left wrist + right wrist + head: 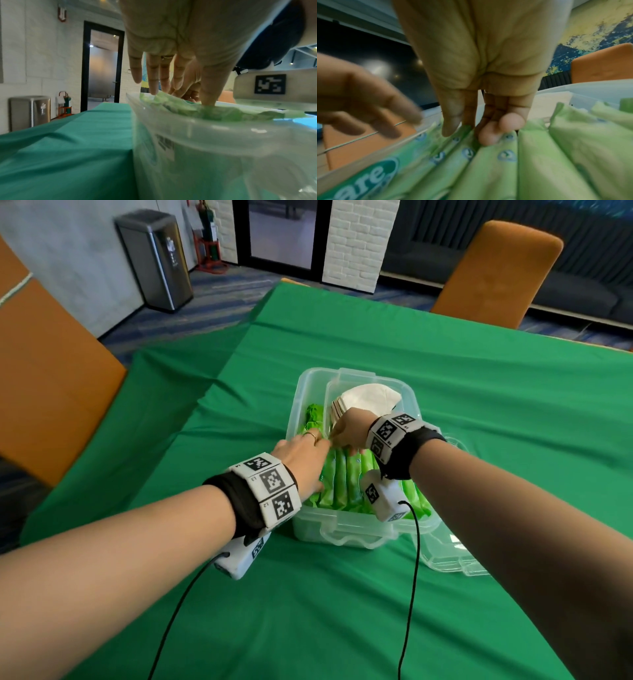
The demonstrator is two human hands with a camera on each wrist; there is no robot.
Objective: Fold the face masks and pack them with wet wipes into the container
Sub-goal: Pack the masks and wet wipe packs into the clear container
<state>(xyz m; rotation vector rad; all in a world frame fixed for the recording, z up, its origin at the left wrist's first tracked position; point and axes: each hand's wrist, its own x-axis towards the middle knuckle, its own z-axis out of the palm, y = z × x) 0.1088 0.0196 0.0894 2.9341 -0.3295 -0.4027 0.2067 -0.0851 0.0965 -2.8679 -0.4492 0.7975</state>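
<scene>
Several green wet-wipe packets stand on edge in our clear plastic container, long axes running toward us. Our right hand pinches one packet's far end; our left hand, fingers straight, presses the packets beside it.

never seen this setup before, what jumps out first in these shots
The clear plastic container in the middle of the green tablecloth, with a row of green wet wipe packs standing on edge in its near part and white folded face masks at its far end. Both hands reach in: the left hand lies on the packs, the right hand pinches a pack's top.

Green wet-wipe packs stand beside white folded masks in clear container
</scene>
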